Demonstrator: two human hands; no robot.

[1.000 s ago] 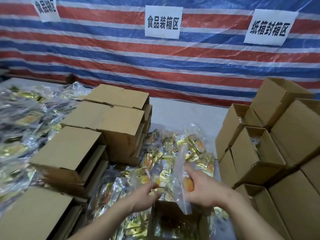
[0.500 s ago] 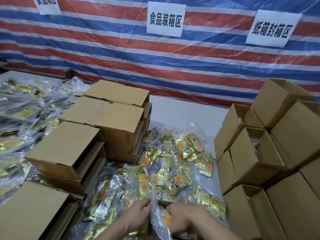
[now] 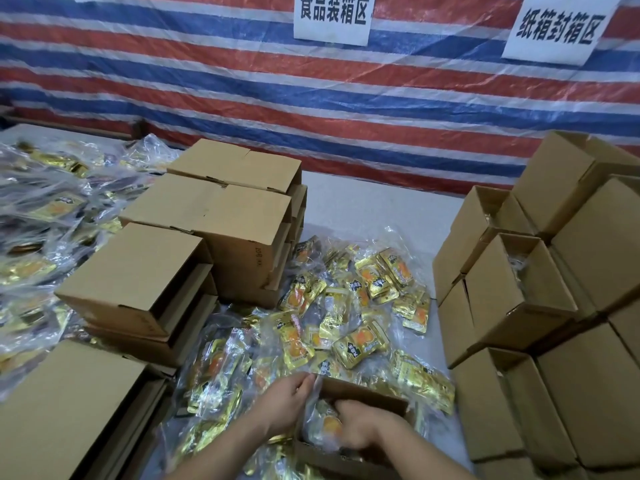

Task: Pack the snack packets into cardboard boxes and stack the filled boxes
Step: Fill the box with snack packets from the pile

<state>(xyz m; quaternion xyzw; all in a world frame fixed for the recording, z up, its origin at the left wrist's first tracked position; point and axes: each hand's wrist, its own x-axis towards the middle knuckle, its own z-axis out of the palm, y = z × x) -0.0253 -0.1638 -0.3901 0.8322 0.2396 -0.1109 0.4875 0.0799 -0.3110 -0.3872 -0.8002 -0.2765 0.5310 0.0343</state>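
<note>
- Open cardboard box [image 3: 360,393] sits at the near edge of the desk [image 3: 363,216], mid-width, top flaps up.
- Right hand [image 3: 363,426] is down inside that box, fingers curled round a clear bag of snack packets [image 3: 320,427] with an orange-yellow item showing through the plastic.
- Left hand [image 3: 287,405] is at the box's left wall, fingers pinching the top of the same bag's plastic at the rim.
- Loose pile of gold-and-orange snack packets [image 3: 349,306] is spread over the desk centre, just beyond the open box, touching it on the far and left sides.
- Stack of closed flat boxes [image 3: 214,230] runs along the left side of the pile, stepped from the near left corner toward the far edge.
- More bagged packets [image 3: 38,237] are heaped at the desk's left edge, behind those stacks; detail there is blurred.
- Right edge: stacked open-topped boxes [image 3: 519,289], some tilted toward the centre; contents can't be made out.
- Striped red-white-blue tarp [image 3: 311,98] hangs behind the far edge with two white paper signs [image 3: 332,15] on it.
</note>
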